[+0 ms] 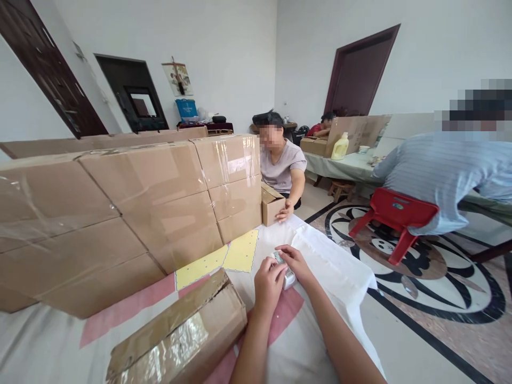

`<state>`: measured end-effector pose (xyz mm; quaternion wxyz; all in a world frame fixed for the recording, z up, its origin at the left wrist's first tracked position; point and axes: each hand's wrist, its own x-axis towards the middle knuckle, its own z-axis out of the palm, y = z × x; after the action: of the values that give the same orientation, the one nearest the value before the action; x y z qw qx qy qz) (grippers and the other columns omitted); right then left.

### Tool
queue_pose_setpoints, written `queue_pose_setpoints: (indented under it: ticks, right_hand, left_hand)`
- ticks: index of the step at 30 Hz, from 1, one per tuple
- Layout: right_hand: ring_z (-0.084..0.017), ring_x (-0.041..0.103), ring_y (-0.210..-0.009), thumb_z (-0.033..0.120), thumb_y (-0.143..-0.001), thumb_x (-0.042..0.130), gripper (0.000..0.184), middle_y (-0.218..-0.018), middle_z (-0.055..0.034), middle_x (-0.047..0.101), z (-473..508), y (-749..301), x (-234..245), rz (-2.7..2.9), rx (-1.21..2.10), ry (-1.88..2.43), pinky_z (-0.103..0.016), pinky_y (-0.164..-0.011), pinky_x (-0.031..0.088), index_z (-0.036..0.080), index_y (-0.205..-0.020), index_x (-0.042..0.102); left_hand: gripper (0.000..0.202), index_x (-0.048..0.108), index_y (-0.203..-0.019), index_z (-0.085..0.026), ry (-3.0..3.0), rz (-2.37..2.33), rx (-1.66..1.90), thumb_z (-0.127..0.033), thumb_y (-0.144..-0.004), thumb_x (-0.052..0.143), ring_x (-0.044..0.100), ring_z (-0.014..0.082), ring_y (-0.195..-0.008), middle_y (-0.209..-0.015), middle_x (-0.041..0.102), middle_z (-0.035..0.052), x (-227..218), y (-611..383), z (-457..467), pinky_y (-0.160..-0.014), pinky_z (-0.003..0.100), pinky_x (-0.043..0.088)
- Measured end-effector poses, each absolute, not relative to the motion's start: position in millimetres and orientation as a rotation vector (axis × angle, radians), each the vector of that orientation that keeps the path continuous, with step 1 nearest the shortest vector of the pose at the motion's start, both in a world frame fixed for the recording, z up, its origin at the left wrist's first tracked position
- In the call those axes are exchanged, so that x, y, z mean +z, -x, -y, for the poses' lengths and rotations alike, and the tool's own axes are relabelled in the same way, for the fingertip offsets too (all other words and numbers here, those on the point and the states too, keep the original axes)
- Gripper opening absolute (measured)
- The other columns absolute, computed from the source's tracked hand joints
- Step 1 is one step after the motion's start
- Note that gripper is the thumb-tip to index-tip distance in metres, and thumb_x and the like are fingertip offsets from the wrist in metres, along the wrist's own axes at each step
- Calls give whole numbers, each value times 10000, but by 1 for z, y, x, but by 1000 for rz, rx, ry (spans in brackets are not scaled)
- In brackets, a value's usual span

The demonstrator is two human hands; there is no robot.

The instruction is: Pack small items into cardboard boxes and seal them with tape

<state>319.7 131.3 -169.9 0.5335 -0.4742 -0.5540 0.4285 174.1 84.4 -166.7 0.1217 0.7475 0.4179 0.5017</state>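
Observation:
My left hand [269,283] and my right hand [294,261] meet over a table covered with a white, pink and yellow cloth [288,341]. Together they grip a small white and grey object [285,271], too small to name. Both hands have their fingers curled round it. A taped cardboard box [180,336] lies just left of my left forearm, at the near edge.
A wall of large taped cardboard boxes [132,213] fills the left side. A person in a grey shirt [282,165] sits across, a hand beside a small box [272,204]. At right, a person in a striped shirt [440,170] sits on a red stool [394,213].

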Motion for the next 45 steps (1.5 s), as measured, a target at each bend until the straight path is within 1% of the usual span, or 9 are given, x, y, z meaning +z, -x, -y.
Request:
queue_pose_setpoints:
  ticks: [6, 17, 24, 33, 36, 39, 42, 44, 45]
  right_hand:
    - [-255, 628, -944, 524, -869, 570, 377, -975, -73, 718, -129, -317, -168, 1313, 940, 1133, -364, -875, 461, 192, -937, 735]
    - [-243, 636, -892, 504, -847, 550, 365, -923, -64, 726, -132, -317, -173, 1287, 925, 1133, -341, -827, 476, 192, -903, 732]
    - [-240, 640, -934, 495, -847, 537, 352, -945, -53, 740, -134, -317, -176, 1278, 916, 1147, -345, -871, 481, 209, -894, 737]
    - [-241, 651, -896, 504, -818, 536, 370, -912, -52, 746, -134, -318, -175, 1271, 913, 1153, -351, -849, 493, 206, -873, 748]
    - [-243, 645, -936, 498, -810, 553, 364, -940, -53, 746, -134, -317, -175, 1265, 928, 1148, -351, -886, 480, 202, -880, 752]
    - [-239, 636, -966, 488, -800, 568, 357, -988, -55, 745, -136, -316, -175, 1241, 933, 1172, -341, -894, 471, 200, -908, 749]
    - [-230, 628, -942, 482, -787, 564, 361, -1004, -65, 731, -132, -321, -171, 1169, 883, 1255, -324, -838, 471, 197, -938, 725]
    - [-215, 621, -822, 486, -799, 548, 338, -879, -64, 718, -121, -331, -164, 1118, 863, 1341, -310, -734, 462, 192, -868, 702]
    - [-202, 605, -730, 487, -809, 545, 328, -780, -58, 698, -113, -338, -160, 1106, 876, 1389, -304, -670, 445, 190, -800, 686]
  left_hand:
    - [198, 703, -889, -212, -2112, -1213, 1480, -160, -964, 526, 603, 126, -771, -846, 560, 21, -168, -184, -75, -699, 223, 488]
    - [219, 691, -875, -213, -2235, -1141, 1432, -179, -977, 501, 582, 121, -746, -816, 578, 19, -166, -189, -62, -690, 221, 463]
    - [274, 709, -846, -219, -2336, -1153, 1369, -214, -988, 475, 583, 120, -685, -765, 581, 25, -166, -195, -52, -652, 220, 452]
    - [268, 723, -874, -240, -2395, -1236, 1214, -180, -958, 476, 634, 133, -690, -772, 659, 16, -164, -191, -44, -641, 229, 457]
    - [155, 691, -771, -232, -2382, -1284, 1105, -232, -890, 591, 610, 132, -668, -805, 664, 14, -164, -190, -31, -612, 236, 420]
    - [211, 623, -667, -218, -2305, -1322, 1049, -304, -859, 632, 551, 116, -602, -667, 605, -14, -162, -186, -21, -588, 237, 372]
    - [280, 572, -648, -209, -2155, -1455, 1084, -308, -909, 545, 486, 113, -553, -562, 493, -33, -161, -177, -24, -573, 247, 336]
    - [188, 589, -752, -215, -2049, -1543, 1111, -293, -912, 527, 484, 119, -565, -586, 480, -44, -161, -170, -33, -582, 245, 344]
    - [102, 603, -851, -220, -2002, -1573, 1119, -279, -899, 535, 502, 123, -586, -620, 497, -49, -162, -167, -38, -593, 241, 361]
